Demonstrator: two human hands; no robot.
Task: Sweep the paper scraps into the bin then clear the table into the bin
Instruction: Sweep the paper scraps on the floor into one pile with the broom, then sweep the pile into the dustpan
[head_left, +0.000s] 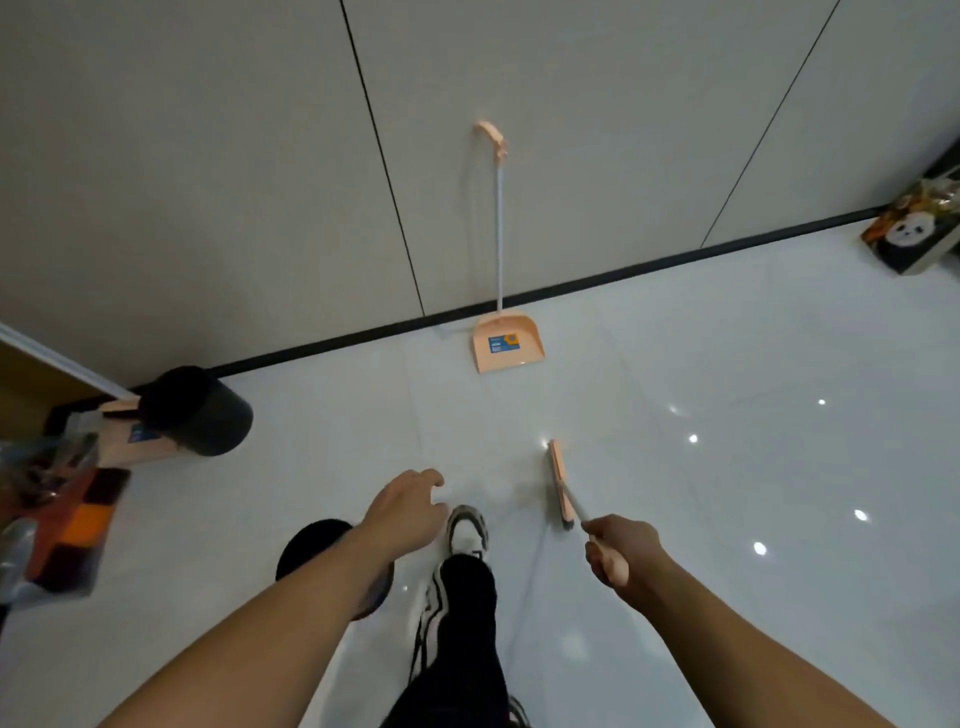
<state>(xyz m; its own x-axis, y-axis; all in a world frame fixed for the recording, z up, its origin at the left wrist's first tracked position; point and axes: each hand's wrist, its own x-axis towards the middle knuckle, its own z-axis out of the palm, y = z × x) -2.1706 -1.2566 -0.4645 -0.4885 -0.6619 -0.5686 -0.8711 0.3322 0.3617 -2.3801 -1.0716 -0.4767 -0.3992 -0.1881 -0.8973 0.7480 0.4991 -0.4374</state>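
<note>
Broom (558, 483): gripped by my right hand (613, 553), lower centre. Left hand (410, 506) loose, empty. Sweeping pending; next, fetch dustpan (506, 340), upper centre.

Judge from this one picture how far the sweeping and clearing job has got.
Done: nothing visibly; no scraps show in this frame. In hand: the right hand grips the broom, its head on the floor; the left hand hangs free. Left: fetching the dustpan standing at the wall, filling the black bin, clearing the table.
</note>
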